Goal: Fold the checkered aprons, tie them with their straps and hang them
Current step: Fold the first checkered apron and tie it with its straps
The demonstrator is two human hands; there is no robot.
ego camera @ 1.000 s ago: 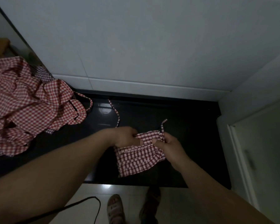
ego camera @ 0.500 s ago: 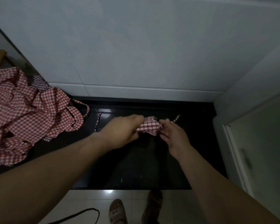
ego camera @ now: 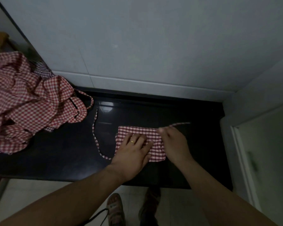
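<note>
- Left hand (ego camera: 132, 154) spread flat, pressing the folded apron (ego camera: 137, 130).
- Right hand (ego camera: 173, 144) pinches the right strap (ego camera: 180, 123) at the apron's right edge.
- Left strap (ego camera: 95, 137) trails off leftward, nearer the left hand.

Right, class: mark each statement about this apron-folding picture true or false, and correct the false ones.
1. The left hand lies flat on the folded apron. True.
2. The folded apron hangs from a hook. False: it lies on the black counter.
3. A heap of unfolded aprons sits at the counter's left end. True.
4. The straps are tied round the folded apron. False: a loose strap trails leftward across the counter.
</note>
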